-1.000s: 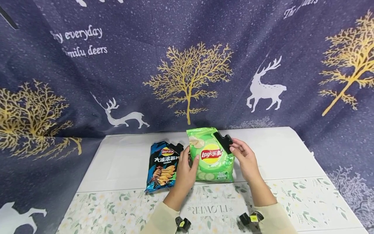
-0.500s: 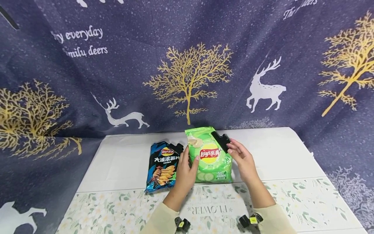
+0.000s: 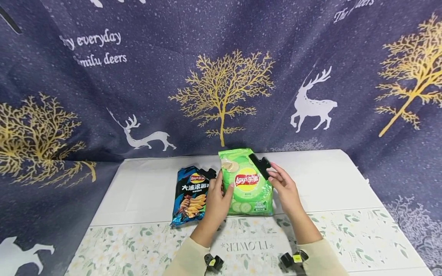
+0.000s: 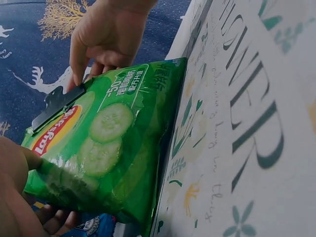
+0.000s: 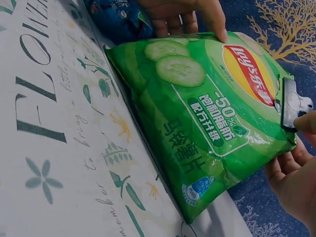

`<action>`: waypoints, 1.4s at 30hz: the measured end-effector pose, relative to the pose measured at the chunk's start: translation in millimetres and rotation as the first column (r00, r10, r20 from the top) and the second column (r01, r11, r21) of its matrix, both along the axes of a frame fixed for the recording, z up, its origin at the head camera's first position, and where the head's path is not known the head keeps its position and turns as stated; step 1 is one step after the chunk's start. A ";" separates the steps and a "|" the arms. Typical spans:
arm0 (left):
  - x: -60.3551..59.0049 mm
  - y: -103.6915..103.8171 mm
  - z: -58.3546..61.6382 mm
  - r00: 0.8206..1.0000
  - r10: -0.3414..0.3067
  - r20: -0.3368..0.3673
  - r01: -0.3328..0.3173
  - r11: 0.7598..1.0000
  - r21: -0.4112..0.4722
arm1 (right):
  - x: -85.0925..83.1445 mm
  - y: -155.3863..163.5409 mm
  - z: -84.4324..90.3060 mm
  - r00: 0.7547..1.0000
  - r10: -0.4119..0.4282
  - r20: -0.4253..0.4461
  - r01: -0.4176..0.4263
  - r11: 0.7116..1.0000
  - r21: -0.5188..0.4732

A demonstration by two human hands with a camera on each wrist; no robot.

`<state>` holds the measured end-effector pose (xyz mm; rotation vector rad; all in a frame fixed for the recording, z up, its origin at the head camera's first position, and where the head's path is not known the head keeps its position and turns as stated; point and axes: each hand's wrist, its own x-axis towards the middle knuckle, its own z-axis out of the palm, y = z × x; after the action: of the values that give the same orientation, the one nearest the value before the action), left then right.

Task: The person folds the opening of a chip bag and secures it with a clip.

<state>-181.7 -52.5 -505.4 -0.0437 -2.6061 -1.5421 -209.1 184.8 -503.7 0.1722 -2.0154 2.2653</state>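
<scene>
A green bag of potato chips [image 3: 248, 195] stands tilted on the table, front towards me. A black bag clip [image 3: 260, 165] sits slantwise over its upper right corner. My left hand [image 3: 216, 201] grips the bag's left side, thumb on the front and fingers behind. At the right edge, my right hand [image 3: 288, 193] holds the bag beside the clip; in the right wrist view its thumb [image 5: 305, 122] touches the clip and its other fingers lie behind the bag. Left of it lies a blue and black bag of potato chips [image 3: 189, 197], with another black clip [image 3: 207, 173] at its upper right corner.
The white table [image 3: 145, 191] has a floral mat [image 3: 138, 245] along its front, with "FLOWER" printed on it. Right behind the table's far edge hangs a dark blue cloth [image 3: 148, 88] with gold trees and white deer.
The green bag and its clip have shifted slightly to the left, along with my right hand. My left hand keeps its grip; the blue and black bag stays in place.
</scene>
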 end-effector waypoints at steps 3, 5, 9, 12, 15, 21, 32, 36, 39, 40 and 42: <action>-0.5 -0.1 -0.8 1.000 -0.001 -0.002 0.001 1.000 0.009 | 0.3 0.2 0.6 1.000 -0.016 0.026 0.016 1.000 0.020; -1.0 0.1 -1.0 1.000 0.000 -0.002 0.000 1.000 0.011 | 0.1 0.4 0.5 0.998 -0.028 0.050 0.026 0.999 0.035; -1.1 1.2 -0.6 1.000 0.008 -0.009 -0.008 1.000 -0.011 | -1.7 1.4 -1.8 0.994 -0.038 0.100 0.033 0.998 0.057; -0.1 2.3 0.2 1.000 0.000 -0.017 0.000 1.000 -0.024 | -3.0 2.2 -3.3 0.990 -0.044 0.131 0.036 0.997 0.069; 1.2 3.0 1.8 1.000 -0.013 -0.014 0.013 0.999 -0.034 | -4.0 2.3 -3.9 0.986 -0.056 0.155 0.043 0.995 0.085; 2.9 4.2 4.7 0.999 -0.043 0.033 0.045 0.997 -0.066 | -6.9 4.2 -6.8 0.977 -0.060 0.205 0.031 0.990 0.141; 5.7 4.6 3.7 0.994 -0.090 0.070 0.097 0.989 -0.112 | -9.3 6.6 -9.2 0.953 -0.043 0.299 -0.016 0.981 0.191; 6.1 5.7 2.6 0.993 -0.097 0.062 0.103 0.987 -0.121 | -9.3 6.5 -9.7 0.950 -0.036 0.312 -0.024 0.982 0.187; 6.1 7.0 1.4 0.994 -0.093 0.047 0.099 0.988 -0.121 | -9.1 6.3 -9.3 0.949 -0.035 0.314 -0.028 0.980 0.196; 6.0 7.6 1.2 0.995 -0.094 0.042 0.099 0.988 -0.120 | -9.2 6.3 -9.1 0.947 -0.039 0.319 -0.027 0.979 0.200; 6.1 8.6 0.9 0.995 -0.095 0.028 0.098 0.988 -0.120 | -9.1 6.3 -8.4 0.945 -0.045 0.323 -0.029 0.975 0.220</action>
<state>-175.6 -43.9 -504.5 -0.1671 -2.7498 -1.4185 -218.3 191.1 -512.1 -0.2103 -2.4252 2.1755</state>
